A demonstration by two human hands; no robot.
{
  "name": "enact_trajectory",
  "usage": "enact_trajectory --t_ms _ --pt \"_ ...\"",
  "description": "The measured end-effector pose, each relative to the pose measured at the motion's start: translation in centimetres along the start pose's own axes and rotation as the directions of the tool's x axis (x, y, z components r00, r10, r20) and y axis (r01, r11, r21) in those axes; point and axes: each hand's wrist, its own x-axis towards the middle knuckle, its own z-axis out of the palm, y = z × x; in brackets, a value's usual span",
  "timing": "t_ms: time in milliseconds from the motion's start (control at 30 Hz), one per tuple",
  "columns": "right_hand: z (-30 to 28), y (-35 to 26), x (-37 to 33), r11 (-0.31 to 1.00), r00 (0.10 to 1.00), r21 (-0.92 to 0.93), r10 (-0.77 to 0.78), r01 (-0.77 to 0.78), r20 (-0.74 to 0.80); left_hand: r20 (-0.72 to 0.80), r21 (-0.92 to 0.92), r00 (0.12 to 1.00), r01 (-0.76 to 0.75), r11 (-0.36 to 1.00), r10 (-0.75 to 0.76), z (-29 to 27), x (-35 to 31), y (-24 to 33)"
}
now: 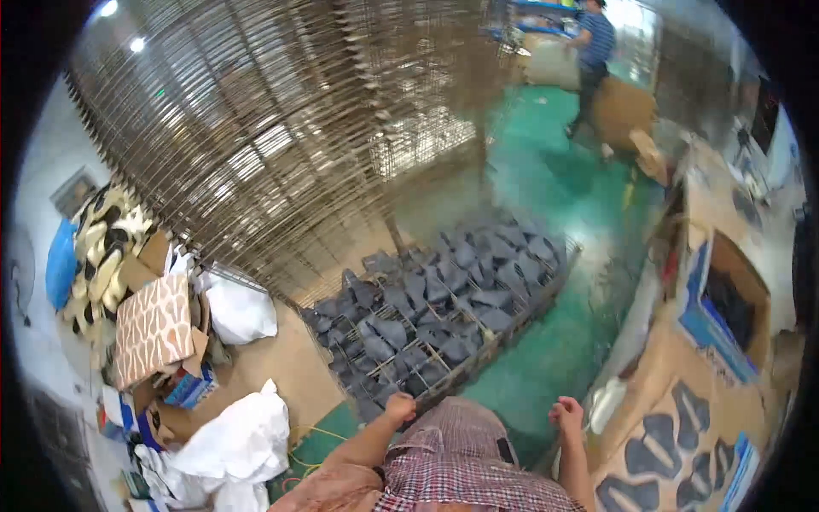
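Note:
My left hand (pixel 401 407) is closed in a fist at the near edge of a low wire rack (pixel 478 352); whether it grips anything is hidden. Many dark grey curved pieces (pixel 384 337) cover that rack, overlapping. My right hand (pixel 566 413) is raised over the green floor, its fingers loosely bent and slightly apart, with nothing visible in it. To its right, flat dark grey pieces with slits (pixel 655 445) lie on a brown cardboard-covered table (pixel 636 410).
Tall stacked wire racks (pixel 256 128) rise ahead on the left. White sacks (pixel 235 439), a patterned cardboard sheet (pixel 155 317) and cream-and-black pieces (pixel 98 247) lie at left. A blue-and-white box (pixel 699 320) stands on the right table. Farther off, a person (pixel 593 64) is on the green floor (pixel 537 154).

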Motion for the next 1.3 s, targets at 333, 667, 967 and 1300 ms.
enact_trajectory --t_ms 333,667,967,1300 --pt "-5.9 -0.1 -18.1 0.97 0.869 0.156 0.236 -0.186 -0.434 0.395 0.196 0.918 -0.127 0.972 0.04 3.3 1.9 4.2" --pt "-2.4 -2.3 -22.2 0.992 0.802 -0.049 0.066 -0.118 -0.593 0.504 0.227 0.856 -0.008 0.974 -0.111 6.6 2.3 5.7" --pt "-8.2 -0.9 -29.5 0.979 0.48 0.158 0.202 -0.131 -0.854 0.756 0.335 0.65 -0.285 0.898 -0.076 20.0 -6.0 9.3" --pt "-21.5 1.0 -31.0 0.991 0.387 -0.058 -0.007 -0.121 -0.922 0.984 0.049 0.098 -0.951 0.305 0.148 39.8 -21.6 3.4"
